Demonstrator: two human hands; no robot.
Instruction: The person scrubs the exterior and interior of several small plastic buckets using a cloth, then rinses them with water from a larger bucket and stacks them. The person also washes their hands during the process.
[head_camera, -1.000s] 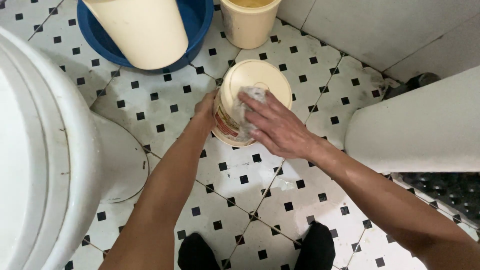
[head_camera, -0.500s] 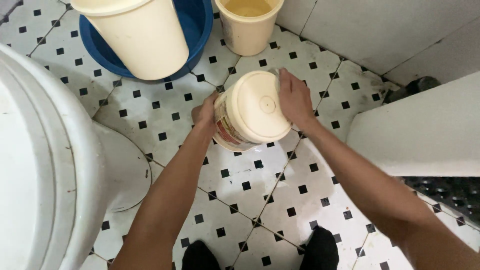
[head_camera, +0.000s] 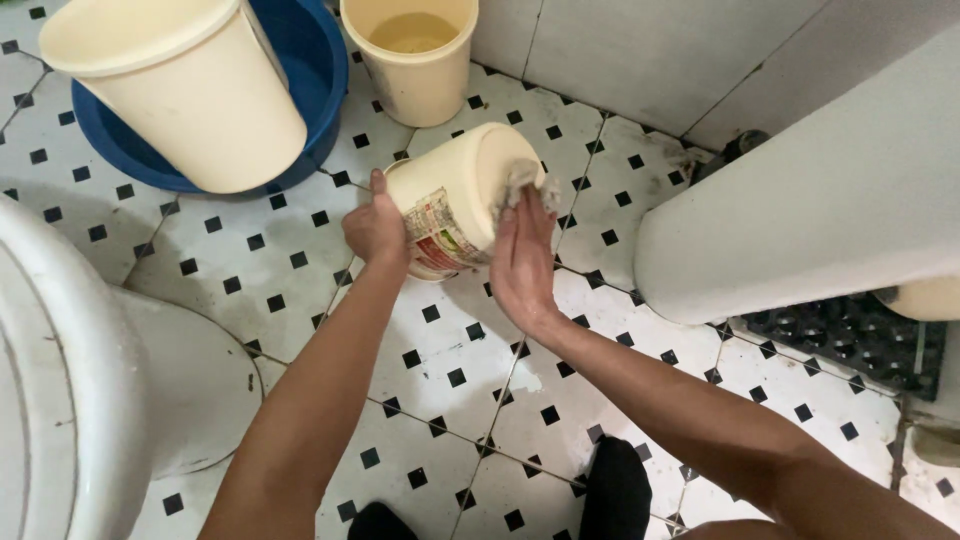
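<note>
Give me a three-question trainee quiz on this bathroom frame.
1. True or false: the left hand steadies the cream tub, which is tipped on its side.
2. What does the right hand press against the tub? A) a brush B) a grey rag C) a bar of soap
3. What does the large cream bucket sit in?

Key:
1. True.
2. B.
3. The blue basin, on the tiled floor beside the smaller bucket that holds some liquid.
</note>
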